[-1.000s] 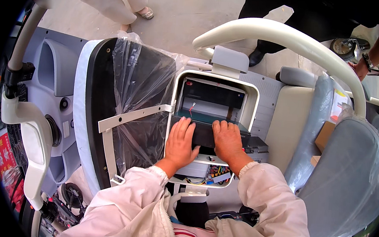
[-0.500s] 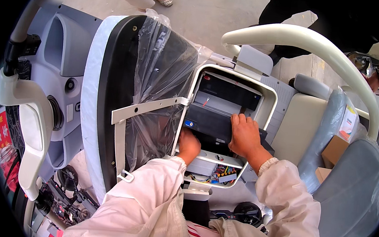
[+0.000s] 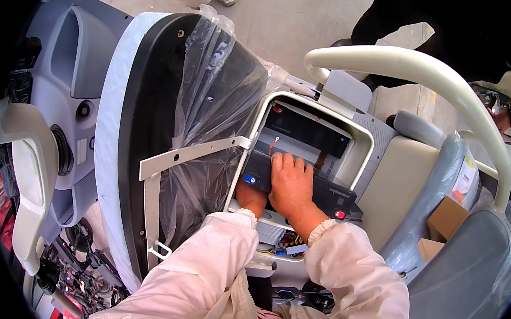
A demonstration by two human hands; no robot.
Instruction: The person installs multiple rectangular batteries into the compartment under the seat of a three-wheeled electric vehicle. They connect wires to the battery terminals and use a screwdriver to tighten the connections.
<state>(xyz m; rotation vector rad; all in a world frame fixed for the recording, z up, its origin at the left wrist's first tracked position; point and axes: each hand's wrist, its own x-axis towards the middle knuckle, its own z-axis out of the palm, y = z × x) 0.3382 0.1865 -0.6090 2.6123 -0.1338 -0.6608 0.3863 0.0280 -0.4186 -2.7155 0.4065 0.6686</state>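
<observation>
Head view: black battery [image 3: 301, 187] under right fingers [image 3: 285, 165]

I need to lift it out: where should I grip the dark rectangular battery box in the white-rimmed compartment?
Grip the dark rectangular battery box by its near long edge, coming from the open front, as the right hand lies over its top and the left hand reaches under; the white-rimmed compartment blocks other sides.

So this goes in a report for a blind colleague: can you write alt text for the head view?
Seen from above, a person in white sleeves presses the right hand flat on a black battery in an open compartment. The left hand is tucked under its front edge. A plastic-wrapped seat is tipped up on the left.
</observation>
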